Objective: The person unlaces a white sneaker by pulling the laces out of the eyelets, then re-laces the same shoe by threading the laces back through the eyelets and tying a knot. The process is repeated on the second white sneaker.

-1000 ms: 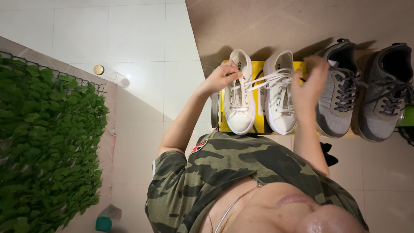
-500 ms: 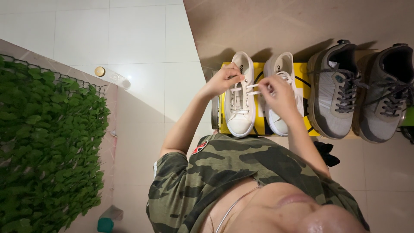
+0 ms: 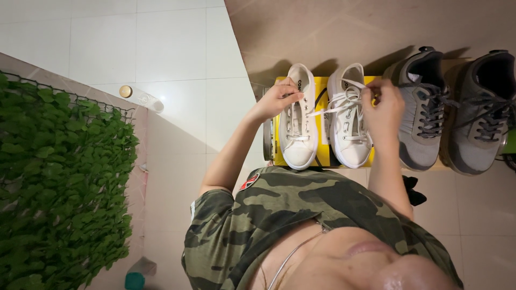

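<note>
A yellow box (image 3: 325, 156) carries two white sneakers (image 3: 299, 126) side by side, toes toward the person. To its right, a tan surface (image 3: 446, 165) bears two grey sneakers (image 3: 424, 115), laced dark. On the pale tiled floor (image 3: 172, 48) to the far left lies a clear bottle (image 3: 141, 98) with a gold cap.

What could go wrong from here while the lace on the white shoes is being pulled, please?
The lace runs taut from the left shoe, steadied by the left hand, across the right shoe to the right hand. A harder pull might drag a shoe off the yellow box, since both toes sit near its front edge. The loose loops on the right shoe could also snag or knot.
</note>
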